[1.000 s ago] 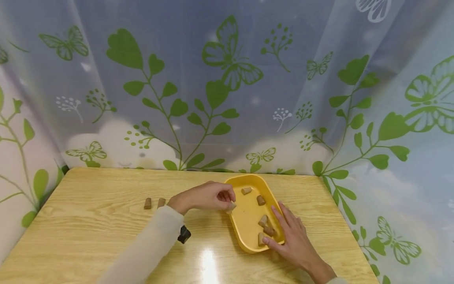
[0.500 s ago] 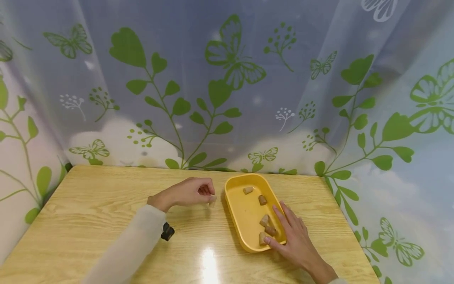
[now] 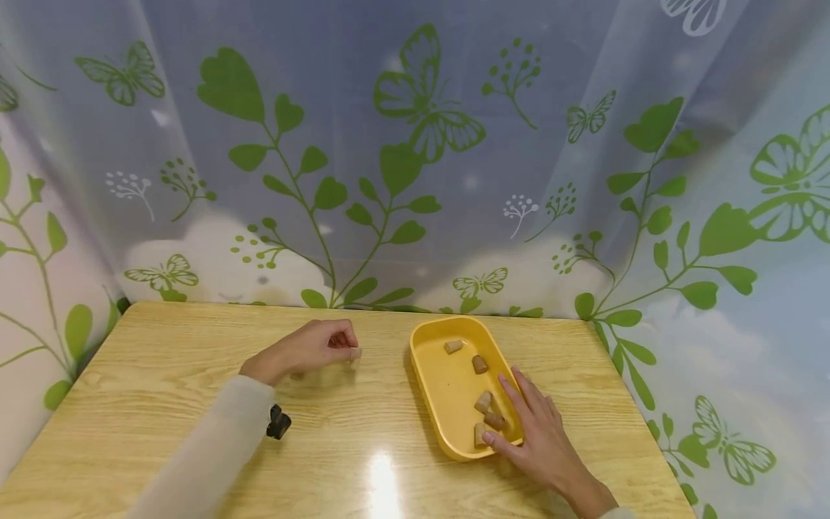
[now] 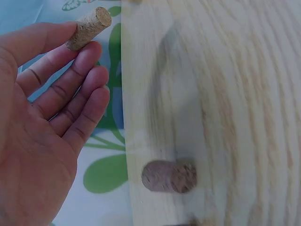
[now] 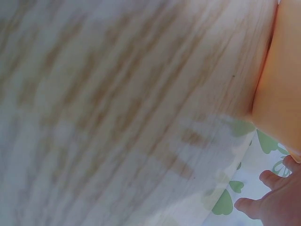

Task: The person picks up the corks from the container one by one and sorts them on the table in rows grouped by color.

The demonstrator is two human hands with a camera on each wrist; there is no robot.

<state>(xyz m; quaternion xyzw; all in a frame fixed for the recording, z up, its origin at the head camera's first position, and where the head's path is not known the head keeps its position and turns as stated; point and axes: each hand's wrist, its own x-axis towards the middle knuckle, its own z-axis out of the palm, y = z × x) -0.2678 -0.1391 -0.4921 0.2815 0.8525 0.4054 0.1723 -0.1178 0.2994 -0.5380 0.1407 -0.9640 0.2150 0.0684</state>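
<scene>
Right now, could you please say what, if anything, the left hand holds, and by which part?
The left hand pinches a cork by one end.

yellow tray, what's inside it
Five corks show inside the yellow tray. The right hand covers part of the tray's right side, so anything beneath that hand cannot be seen.

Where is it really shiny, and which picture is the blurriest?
Head view: bright white glare on the table, near the picture's bottom edge; left wrist view: soft shadow on the table, cork in the left hand fairly crisp; right wrist view: blurriest, the table's grain smeared.
</scene>
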